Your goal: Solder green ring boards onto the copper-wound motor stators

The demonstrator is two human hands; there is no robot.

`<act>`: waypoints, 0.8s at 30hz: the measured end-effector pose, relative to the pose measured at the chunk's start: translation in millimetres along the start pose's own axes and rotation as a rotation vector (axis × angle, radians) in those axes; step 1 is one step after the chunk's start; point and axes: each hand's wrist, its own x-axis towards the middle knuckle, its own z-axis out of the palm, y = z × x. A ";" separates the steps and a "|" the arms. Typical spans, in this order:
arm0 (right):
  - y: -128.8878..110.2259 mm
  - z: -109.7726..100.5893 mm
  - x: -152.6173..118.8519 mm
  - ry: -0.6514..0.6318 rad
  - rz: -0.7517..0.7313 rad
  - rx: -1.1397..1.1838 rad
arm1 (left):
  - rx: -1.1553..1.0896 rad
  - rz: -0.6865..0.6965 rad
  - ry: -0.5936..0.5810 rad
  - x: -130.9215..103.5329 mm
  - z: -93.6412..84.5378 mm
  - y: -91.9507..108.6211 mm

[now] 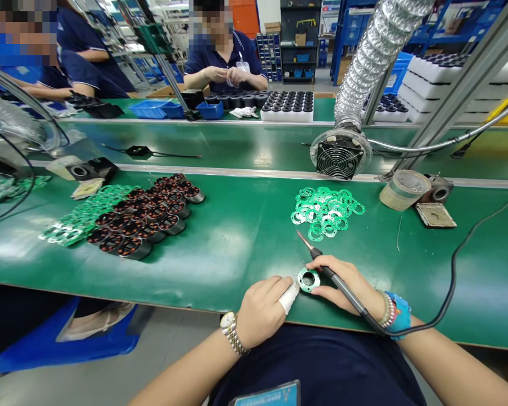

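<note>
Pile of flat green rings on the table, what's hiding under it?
Under the pile of flat green rings is the shiny green tabletop, which shows all around it. Lower rings are partly covered, and I can't tell if anything else is underneath.

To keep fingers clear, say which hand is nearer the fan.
Right: the right hand is roughly in front of the fan; the left hand is farther off, to the left.

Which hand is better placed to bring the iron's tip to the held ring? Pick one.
Right, probably: the right hand holds both soldering iron and ring; the left hand is only at the ring's edge.
</note>
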 end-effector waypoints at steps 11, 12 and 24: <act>-2.6 4.5 -3.7 0.080 -0.014 -0.049 | -1.155 -0.962 -0.196 16.1 3.5 10.5; -2.7 4.7 -3.7 0.081 -0.016 -0.049 | -1.038 -0.875 -0.150 12.7 2.7 8.4; -0.5 6.7 -4.5 0.078 -0.032 -0.032 | -0.666 -0.523 -0.023 13.6 10.0 1.2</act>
